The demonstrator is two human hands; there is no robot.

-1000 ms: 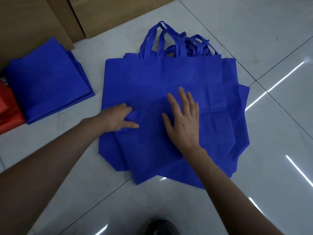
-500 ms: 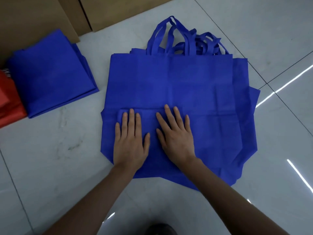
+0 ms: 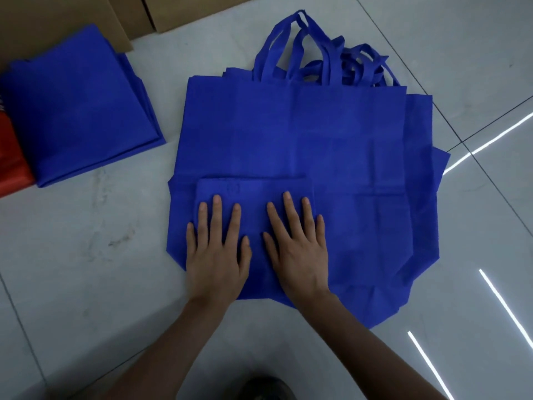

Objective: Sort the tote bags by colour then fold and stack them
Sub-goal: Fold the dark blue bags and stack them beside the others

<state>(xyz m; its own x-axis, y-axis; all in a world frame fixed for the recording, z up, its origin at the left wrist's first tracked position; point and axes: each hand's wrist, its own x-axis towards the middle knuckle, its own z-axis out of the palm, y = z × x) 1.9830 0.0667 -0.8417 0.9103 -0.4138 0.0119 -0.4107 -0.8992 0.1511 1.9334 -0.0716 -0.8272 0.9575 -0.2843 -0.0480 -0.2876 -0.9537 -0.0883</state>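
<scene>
A pile of flat blue tote bags (image 3: pixel 302 131) lies spread on the tiled floor (image 3: pixel 86 255) at the middle of the view. Their edges are fanned out of line toward 3 o'clock. Their looped handles (image 3: pixel 317 59) are bunched together at 12 o'clock. On the near part of this pile, toward 7 o'clock from its centre, sits a folded blue tote bag (image 3: pixel 253 197), a small neat rectangle with its far edge straight across.

At 10 o'clock, well apart from the pile, rests a stack of folded blue bags (image 3: pixel 78 105), squared up and turned slightly askew. Its left edge overlaps some red bags (image 3: pixel 14 168) at 9 o'clock, which are cut off by the frame. Brown cardboard boxes (image 3: pixel 187 10) stand along the top edge from 11 to 12 o'clock; what is in them cannot be seen.

Both hands lie flat, palms down, side by side on the folded bag, fingers straight and slightly spread, pointing to 12 o'clock. The left hand (image 3: pixel 215 255) covers the bag's left half, its little finger near the left edge. The right hand (image 3: pixel 300 249) covers the right half, its little finger at the right edge. Neither grasps anything; they press released and flat. Both forearms reach in from 6 o'clock, with a dark shoe (image 3: pixel 265 388) between them.
</scene>
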